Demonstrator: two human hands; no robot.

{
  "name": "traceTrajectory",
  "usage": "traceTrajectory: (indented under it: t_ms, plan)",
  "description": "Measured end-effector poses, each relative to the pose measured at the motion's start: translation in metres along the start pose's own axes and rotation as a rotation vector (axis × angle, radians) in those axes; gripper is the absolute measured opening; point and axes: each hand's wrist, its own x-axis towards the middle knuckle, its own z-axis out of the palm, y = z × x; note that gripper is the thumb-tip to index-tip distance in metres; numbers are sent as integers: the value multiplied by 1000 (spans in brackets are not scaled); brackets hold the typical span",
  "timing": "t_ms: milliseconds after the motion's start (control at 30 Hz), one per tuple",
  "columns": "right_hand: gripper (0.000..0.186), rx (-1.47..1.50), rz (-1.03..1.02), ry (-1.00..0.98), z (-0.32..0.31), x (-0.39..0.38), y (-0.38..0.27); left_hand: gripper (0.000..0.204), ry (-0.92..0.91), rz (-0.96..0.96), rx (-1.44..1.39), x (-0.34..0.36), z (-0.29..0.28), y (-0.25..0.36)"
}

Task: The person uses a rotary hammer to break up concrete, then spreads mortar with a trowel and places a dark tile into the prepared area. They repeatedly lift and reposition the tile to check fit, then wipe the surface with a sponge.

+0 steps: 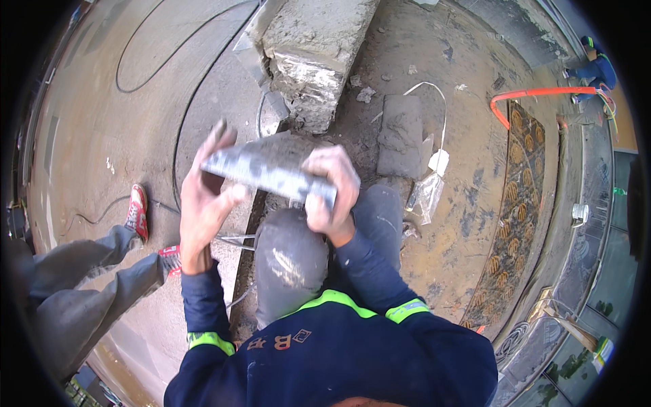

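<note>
Grey slab (264,172) in right-hand fingers (333,161)

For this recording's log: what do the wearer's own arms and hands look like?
The left grip and right grip are bare hands, no gloves visible; blur softens their detail. The left sleeve and right sleeve are long and dark navy, crossed by a fluorescent yellow-green left band and right band.

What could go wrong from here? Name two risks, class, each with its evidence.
The grey slab, gripped by the right hand, might slip and strike the person's knee, which appears close by.

A co-worker's red shoe stands near the black cable on the ground, so a foot could catch it.
</note>
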Motion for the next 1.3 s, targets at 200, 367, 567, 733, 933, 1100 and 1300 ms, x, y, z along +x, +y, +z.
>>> traceTrajectory:
  t_ms: [200, 367, 567, 733, 933, 1100, 1300]
  plan:
    - [67, 98, 45, 53, -19, -20, 10, 47, -178, 198, 314, 5, 15, -29]
    - [70, 309, 124, 272, -77, 51, 43, 60, -223, 458, 330, 26, 96, -7]
    - [69, 473, 247, -44, -149, 145, 50, 58, -53, 839, 550, 52, 165, 7]
    - [67, 476, 376, -204, -153, 220, 81, 56, 132, 796, 490, 93, 196, 5]
    - [59, 536, 411, -481, -138, 282, 180, 50, -13, 520, 26, 88, 187, -71]
    - [53, 598, 383, -555, -113, 325, 240, 31, 251, -583, -142, 59, 130, -263]
    - [48, 113, 179, 55, -70, 337, 247, 52, 556, -530, 71, 106, 142, -382]
